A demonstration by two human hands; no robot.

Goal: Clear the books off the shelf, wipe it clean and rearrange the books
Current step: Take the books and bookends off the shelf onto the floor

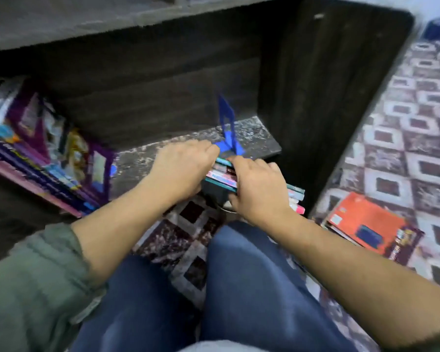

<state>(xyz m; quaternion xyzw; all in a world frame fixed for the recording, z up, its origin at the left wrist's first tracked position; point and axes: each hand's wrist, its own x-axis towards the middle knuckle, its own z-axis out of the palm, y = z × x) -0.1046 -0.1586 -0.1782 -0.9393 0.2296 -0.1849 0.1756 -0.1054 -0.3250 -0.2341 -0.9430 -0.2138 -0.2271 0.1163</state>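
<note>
1. the left fingers (206, 149) curl over the far top edge of a small stack (222, 175) of books, and the left hand (186, 166) bears down on its left end.
2. the right fingers (240, 164) hook over the same top edge, and the right hand (261, 190) covers the stack's right half. both hands are closed round the stack, one at each end, probably so the loose books move as one block and don't fan out.
3. the stack lies flat under the fingers at the front lip of the shelf (163, 158), its right ends sticking out past the right hand. i cannot tell whether it rests on the lip or is being carried.
4. just beyond the fingers a blue bookend (226, 123) stands upright on the shelf, its foot right beside the stack.
5. well left of the fingers, leaning books (48, 148) sit tilted on the same shelf, so clearing looks unfinished.
6. to the right of the fingers and nearer the knees, a pile (366, 224) with an orange cover lies flat on the rug (417, 123), likely the drop spot for cleared books.
7. the shelf looks speckled, but i cannot tell whether that is dust or pattern.
</note>
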